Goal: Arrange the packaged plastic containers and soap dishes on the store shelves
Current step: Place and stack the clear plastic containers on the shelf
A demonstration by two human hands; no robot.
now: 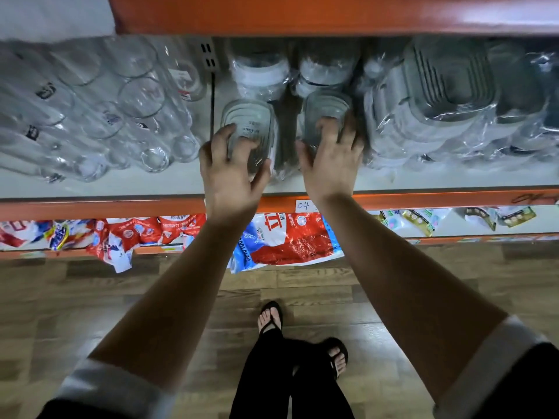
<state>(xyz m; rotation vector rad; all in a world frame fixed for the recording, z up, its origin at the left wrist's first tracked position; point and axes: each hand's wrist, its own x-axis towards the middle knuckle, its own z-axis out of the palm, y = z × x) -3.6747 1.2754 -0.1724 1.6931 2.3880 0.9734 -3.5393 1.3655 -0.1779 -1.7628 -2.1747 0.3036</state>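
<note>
Fingers point(223, 132) around left container point(252, 117), right container point(327, 106)

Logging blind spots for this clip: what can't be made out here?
Head view:
- Shelf tag: reads "04-", rest behind the right forearm.
- Left container label: print too small.
- Right container front: covered by the right hand.
- Rear packs: tops cut off by the orange beam.

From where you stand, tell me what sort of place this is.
Probably a household-goods shop: orange-edged shelves stacked with wrapped plastic containers, rows of drinking glasses, and a handwritten tag on the edge.
</note>
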